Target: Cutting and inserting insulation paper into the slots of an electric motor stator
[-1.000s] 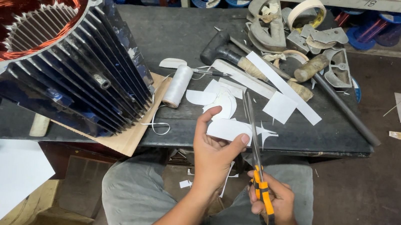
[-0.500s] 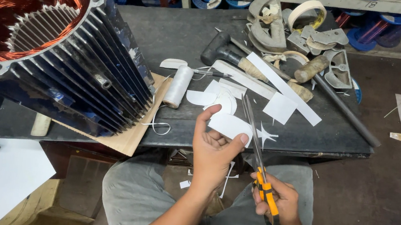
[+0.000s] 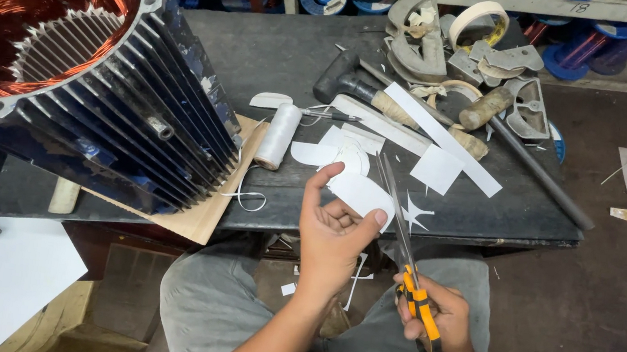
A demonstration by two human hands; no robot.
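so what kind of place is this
Likely a motor rewinding workshop: a finned motor stator with copper windings, a hammer on the workbench, and scissors trimming a white paper piece.

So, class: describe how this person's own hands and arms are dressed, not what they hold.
Both the left hand and the right hand are bare: no gloves, rings or watch visible. Both forearms are uncovered, with no sleeves in view. Grey trousers cover the lap below.

Even, fairly bright overhead light falls on the dark grey metal bench (image 3: 280,54), with soft shadows beneath it. White paper scraps (image 3: 437,169) beyond the hands glare slightly. Focus is sharp; frame edges bend with wide-angle distortion.
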